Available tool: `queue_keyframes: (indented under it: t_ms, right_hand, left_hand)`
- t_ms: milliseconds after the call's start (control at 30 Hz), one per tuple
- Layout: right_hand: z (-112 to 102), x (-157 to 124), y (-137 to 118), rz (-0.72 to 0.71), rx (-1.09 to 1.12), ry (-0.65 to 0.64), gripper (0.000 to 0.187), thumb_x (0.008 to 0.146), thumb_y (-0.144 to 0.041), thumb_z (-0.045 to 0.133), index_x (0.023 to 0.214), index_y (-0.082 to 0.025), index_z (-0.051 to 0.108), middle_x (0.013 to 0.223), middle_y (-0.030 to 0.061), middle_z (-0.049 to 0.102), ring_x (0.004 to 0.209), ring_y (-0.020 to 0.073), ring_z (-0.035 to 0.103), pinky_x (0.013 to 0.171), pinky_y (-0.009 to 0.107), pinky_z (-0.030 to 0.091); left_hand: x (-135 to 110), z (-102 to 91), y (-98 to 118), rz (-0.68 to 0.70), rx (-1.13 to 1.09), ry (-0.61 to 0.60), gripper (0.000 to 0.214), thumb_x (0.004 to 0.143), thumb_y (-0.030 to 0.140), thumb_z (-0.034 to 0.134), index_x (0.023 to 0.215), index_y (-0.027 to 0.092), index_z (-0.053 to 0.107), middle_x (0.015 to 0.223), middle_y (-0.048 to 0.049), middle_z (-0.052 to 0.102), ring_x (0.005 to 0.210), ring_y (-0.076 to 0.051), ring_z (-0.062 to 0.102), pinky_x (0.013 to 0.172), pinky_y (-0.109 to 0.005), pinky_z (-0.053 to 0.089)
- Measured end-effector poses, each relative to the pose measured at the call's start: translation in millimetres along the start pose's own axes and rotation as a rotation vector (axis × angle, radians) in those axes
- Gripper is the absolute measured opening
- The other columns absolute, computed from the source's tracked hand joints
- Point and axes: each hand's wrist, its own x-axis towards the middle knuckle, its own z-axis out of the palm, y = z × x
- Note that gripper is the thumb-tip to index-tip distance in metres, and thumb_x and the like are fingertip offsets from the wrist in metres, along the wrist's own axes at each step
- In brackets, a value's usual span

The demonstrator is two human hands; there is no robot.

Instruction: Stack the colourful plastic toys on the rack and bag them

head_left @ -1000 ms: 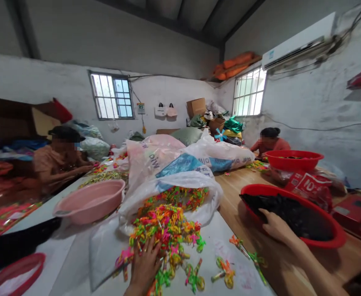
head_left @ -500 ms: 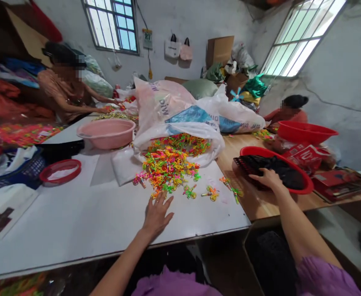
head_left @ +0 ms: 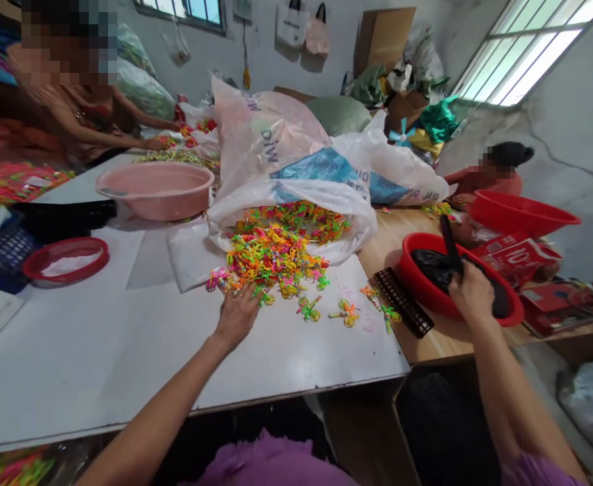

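Observation:
My left hand [head_left: 236, 312] lies on the white table top [head_left: 139, 351] with its fingers reaching into the near edge of a pile of small bright plastic pieces [head_left: 275, 255] that spills from a white plastic bag [head_left: 296, 196]. My right hand [head_left: 471, 291] is over the red basin [head_left: 446, 297] of black parts, fingers closed round a thin black strip [head_left: 449, 243] that sticks upward. A black grid-like piece [head_left: 402, 302] lies on the wood beside the basin.
A pink basin [head_left: 155, 191] and a small red basket [head_left: 66, 259] stand at the left. A second red basin [head_left: 522, 212] is at the far right. One person sits at the back left, another at the back right. Several stuffed bags fill the table's far side.
The view has tilted down and closer. My left hand slid forward into the coloured pieces. My right hand has lifted a black strip out of the red basin, and the black grid piece now lies on the table.

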Motion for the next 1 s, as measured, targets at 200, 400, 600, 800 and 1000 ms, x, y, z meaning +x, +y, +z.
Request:
queue_keyframes:
  t_ms: [200,400,600,800,1000]
  right_hand:
    - [-5.5,-142.7,-134.2,-0.860,0.331,-0.355,0.047,0.081,-0.006,0.038,0.123,-0.022,0.051,0.120,0.0101,0.057,0.112,0.0226,0.051,0.097,0.038,0.038]
    - [33.3,-198.8,-217.2,-1.101,0.574,-0.792,0.049,0.082,-0.042,0.056,0.123,-0.019,0.050,0.120,0.0101,0.055,0.108,0.0214,0.052,0.091,0.030,0.042]
    - [76.6,-96.9,-269.6,-0.498,0.181,-0.601,0.025,0.087,-0.020,0.044,0.105,-0.013,0.060,0.108,0.0137,0.061,0.100,0.0223,0.057,0.080,0.028,0.043]
    - [84.7,-97.8,-272.4,-0.513,0.134,-0.616,0.022,0.085,-0.021,0.046,0.098,-0.014,0.063,0.100,0.0133,0.064,0.093,0.0226,0.059,0.077,0.028,0.042]
    - [64.0,-149.8,-268.1,-0.559,0.561,-0.528,0.017,0.081,-0.021,0.047,0.093,-0.016,0.058,0.088,0.0071,0.063,0.081,0.0181,0.058,0.072,0.026,0.042]
  left_hand:
    - [-50.8,-13.2,33.9,-0.544,-1.327,-0.148,0.063,0.083,0.060,0.039,0.130,0.018,0.042,0.113,-0.0129,0.060,0.094,-0.025,0.062,0.079,-0.044,0.050]
    - [-97.4,-37.0,-2.2,-0.839,-1.496,-0.228,0.060,0.059,0.014,0.074,0.115,0.020,0.052,0.107,-0.0075,0.060,0.079,-0.018,0.063,0.062,-0.029,0.052]
    - [-97.3,-27.0,-2.9,-0.784,-1.306,-0.144,0.066,0.063,0.025,0.070,0.123,0.018,0.043,0.106,-0.0090,0.060,0.078,-0.019,0.062,0.067,-0.036,0.052]
    - [-118.4,-33.2,-15.0,-0.378,-0.265,0.186,0.046,0.075,0.041,0.056,0.116,0.018,0.054,0.112,-0.0114,0.057,0.102,-0.027,0.054,0.094,-0.043,0.040]
    - [-152.5,-8.7,-4.9,-0.136,0.056,-0.051,0.036,0.082,0.040,0.051,0.108,0.018,0.061,0.118,-0.0122,0.059,0.113,-0.029,0.050,0.096,-0.042,0.036]
